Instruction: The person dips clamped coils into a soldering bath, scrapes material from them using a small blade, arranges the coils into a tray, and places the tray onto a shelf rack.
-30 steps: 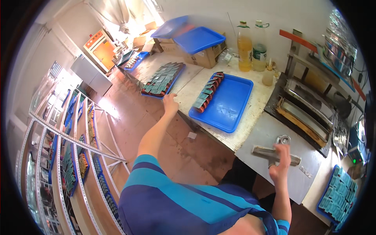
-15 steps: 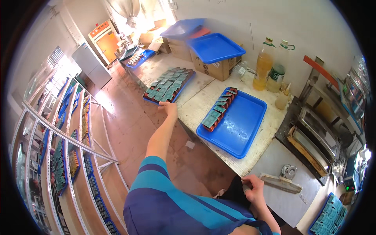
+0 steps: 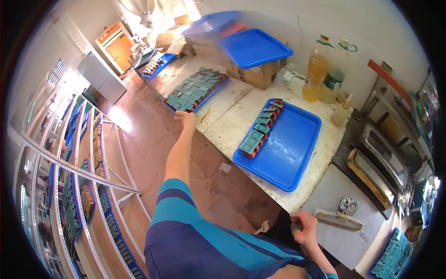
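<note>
My left hand (image 3: 186, 119) reaches out to the near edge of a blue tray (image 3: 213, 96) packed with rows of teal rectangular pieces (image 3: 195, 89) on reddish-brown parts. Its fingers are bent together at the tray's edge; what they grip, if anything, is hidden. Closer to me lies a second blue tray (image 3: 290, 149), with one row of teal-topped, copper-red parts (image 3: 260, 128) along its left side. Low at the right, my right hand (image 3: 304, 229) is curled closed beside the bench edge. Something small and grey shows at its fingers, too unclear to name.
A blue tray (image 3: 255, 49) lies on a cardboard box (image 3: 253, 74) against the wall. Bottles (image 3: 317, 69) stand at the back. Scissors (image 3: 347, 206) and a metal press-like device (image 3: 378, 162) are on the right. White metal shelving (image 3: 83, 173) holding trays lines the left.
The view has shifted slightly. My left hand has moved a little to the left and away along the packed tray's near edge. My right hand stays curled in about the same place.
</note>
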Motion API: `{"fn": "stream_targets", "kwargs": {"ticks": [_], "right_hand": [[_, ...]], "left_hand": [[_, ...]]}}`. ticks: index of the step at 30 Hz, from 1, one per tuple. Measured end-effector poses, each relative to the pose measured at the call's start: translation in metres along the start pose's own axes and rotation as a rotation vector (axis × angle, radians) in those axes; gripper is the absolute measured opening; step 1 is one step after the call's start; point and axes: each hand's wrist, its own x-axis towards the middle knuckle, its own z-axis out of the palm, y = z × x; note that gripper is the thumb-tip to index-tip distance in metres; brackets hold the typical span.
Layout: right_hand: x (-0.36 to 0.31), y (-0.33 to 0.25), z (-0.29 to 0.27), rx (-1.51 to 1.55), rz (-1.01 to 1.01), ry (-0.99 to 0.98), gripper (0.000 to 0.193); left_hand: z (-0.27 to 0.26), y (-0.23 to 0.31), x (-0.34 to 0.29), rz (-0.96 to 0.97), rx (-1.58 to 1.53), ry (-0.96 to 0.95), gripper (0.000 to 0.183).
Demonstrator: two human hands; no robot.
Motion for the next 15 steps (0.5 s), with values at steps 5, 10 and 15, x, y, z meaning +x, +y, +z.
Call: {"fn": "stream_targets", "kwargs": {"ticks": [5, 10, 15], "right_hand": [[0.003, 0.013, 0.004, -0.053, -0.08, 0.038, 0.039], [0.008, 0.012, 0.003, -0.029, -0.069, 0.027, 0.04], [-0.002, 0.015, -0.003, -0.051, -0.06, 0.07, 0.041]], "left_hand": [[-0.033, 0.004, 0.012, -0.056, -0.087, -0.089, 0.065], [-0.044, 0.006, -0.056, 0.829, 0.11, -0.078, 0.051], [-0.008, 0.104, -0.198, 0.298, -0.431, -1.346, 0.069]]}}
